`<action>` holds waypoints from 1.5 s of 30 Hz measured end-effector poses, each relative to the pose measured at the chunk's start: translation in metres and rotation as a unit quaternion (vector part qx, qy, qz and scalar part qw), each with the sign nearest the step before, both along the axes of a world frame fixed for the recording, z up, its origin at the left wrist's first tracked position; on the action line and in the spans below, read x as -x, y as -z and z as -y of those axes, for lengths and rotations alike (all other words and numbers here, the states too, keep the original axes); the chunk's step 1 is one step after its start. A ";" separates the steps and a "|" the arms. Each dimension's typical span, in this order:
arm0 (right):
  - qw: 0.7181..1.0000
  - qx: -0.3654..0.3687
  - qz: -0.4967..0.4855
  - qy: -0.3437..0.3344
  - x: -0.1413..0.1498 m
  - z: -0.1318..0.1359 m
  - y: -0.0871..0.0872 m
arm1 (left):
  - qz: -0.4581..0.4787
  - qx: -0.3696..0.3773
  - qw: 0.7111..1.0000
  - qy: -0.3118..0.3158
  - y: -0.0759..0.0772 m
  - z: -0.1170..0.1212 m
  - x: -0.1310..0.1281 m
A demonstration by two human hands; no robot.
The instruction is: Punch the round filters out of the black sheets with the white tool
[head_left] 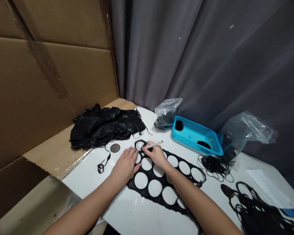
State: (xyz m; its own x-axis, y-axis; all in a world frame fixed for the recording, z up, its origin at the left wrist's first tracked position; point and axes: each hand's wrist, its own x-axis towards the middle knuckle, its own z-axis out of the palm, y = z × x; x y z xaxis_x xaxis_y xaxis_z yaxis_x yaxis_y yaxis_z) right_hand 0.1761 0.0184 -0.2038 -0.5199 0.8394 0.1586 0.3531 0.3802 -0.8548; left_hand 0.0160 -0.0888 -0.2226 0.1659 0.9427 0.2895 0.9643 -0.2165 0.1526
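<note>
A black sheet (147, 192) with rows of round cut-out holes lies on the white table. My left hand (124, 165) rests flat on its left end, fingers stretched out and close to the far edge. My right hand (157, 156) is closed round a slim white pen-like tool (155, 144), held tilted over the far left corner of the sheet. The tool's tip is hidden by my fingers. Just beyond them is a partly loose black ring (136, 143). Left of my left hand lie a dark round disc (115, 148) and a curled black strip (101, 168).
Crumpled black material (105, 125) is heaped at the back left, by a cardboard box (51, 75). A blue basket (194, 133) holds black bundles, with plastic bags (168, 106) beside it. Black cords (214, 165), paper (269, 187) and black cut pieces (254, 212) lie right.
</note>
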 end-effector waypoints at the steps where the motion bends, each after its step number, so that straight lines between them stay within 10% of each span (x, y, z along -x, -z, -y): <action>1: 1.000 0.005 -0.001 -0.002 0.001 0.000 0.001 | 0.000 -0.001 1.000 -0.001 0.001 0.000 0.000; 17: 0.992 -0.102 0.034 -0.065 0.005 -0.002 0.005 | -0.013 0.006 1.000 -0.001 0.002 0.000 0.000; 24: 0.939 -0.274 0.171 -0.116 0.008 0.004 0.009 | -0.029 0.006 1.000 0.000 -0.001 -0.001 0.000; 33: 0.945 -0.204 0.108 0.230 -0.030 -0.079 -0.035 | -0.033 -0.002 0.999 0.007 -0.006 -0.002 0.004; 45: 0.996 0.016 0.025 -0.081 -0.003 0.033 -0.010 | -0.004 -0.029 1.000 -0.008 -0.011 0.066 -0.004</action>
State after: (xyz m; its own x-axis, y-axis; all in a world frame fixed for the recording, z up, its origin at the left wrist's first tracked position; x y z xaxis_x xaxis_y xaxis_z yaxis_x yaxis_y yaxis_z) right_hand 0.1786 -0.0143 -0.1938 -0.6553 0.7482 0.1034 0.3316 0.4080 -0.8506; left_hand 0.0201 -0.1551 -0.2114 0.1531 0.9270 0.3423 0.9689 -0.2090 0.1327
